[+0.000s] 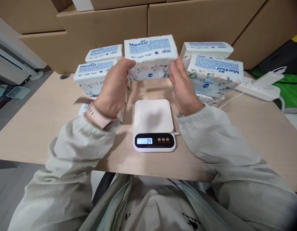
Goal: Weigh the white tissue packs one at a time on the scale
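A white and blue tissue pack (150, 57) is held up between my two hands, above and behind a white kitchen scale (153, 115). My left hand (116, 86) grips the pack's left end, thumb on its front edge. Against its right end presses my right hand (183, 85). Nothing rests on the scale's plate, and its lit display shows 3.4. Stacked tissue packs stand at the left (96, 67) and at the right (215, 72), partly hidden by my hands.
Cardboard boxes (110, 27) line the back of the wooden table (42, 128). A white power strip (261, 88) with a plugged charger and cable lies at the right. A cable plug enters the scale's right side. A green bag (290, 94) is at the far right.
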Tool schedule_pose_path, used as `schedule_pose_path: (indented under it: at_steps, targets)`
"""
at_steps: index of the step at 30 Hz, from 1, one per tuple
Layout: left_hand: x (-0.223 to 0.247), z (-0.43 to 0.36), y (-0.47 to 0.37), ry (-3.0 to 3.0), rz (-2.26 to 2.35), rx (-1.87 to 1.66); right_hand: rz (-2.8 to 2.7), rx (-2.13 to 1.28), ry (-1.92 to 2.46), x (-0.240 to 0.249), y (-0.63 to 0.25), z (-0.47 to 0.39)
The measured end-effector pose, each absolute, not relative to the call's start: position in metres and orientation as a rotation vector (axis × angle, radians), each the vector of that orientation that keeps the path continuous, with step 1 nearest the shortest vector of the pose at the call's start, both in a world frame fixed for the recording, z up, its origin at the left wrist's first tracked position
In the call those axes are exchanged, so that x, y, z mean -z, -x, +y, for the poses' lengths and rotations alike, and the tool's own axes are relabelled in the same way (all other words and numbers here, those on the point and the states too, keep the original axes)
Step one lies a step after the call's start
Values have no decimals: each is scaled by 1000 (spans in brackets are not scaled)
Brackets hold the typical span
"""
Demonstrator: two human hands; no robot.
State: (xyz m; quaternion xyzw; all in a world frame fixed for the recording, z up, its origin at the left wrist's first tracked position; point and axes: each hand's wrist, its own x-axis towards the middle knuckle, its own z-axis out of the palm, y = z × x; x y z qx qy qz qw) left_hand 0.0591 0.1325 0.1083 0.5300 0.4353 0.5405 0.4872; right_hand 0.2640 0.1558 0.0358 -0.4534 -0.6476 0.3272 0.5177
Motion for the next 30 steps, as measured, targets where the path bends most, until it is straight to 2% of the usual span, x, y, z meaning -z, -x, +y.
schedule_pose_path:
  at_steps: [4,9,16,23,30]
  targets:
    - [-114,40,-40,-1353,928,-1166,-1566,-957,854,-62,-272,60]
    - [-77,-8,-22,-1285,964,-1074,-1536,-992,1037,-21,-278,-11]
    - [-42,-8,-14,-1273,1040,-1032,-1478,-1059,1061,7,-283,-21]
    - [0,16,-12,-1681,1017,-1273,-1319,-635,1054,22,-296,-10]
    - [23,38,-15,-1702,863,-1316,-1208,-488,1142,30,-310,-1]
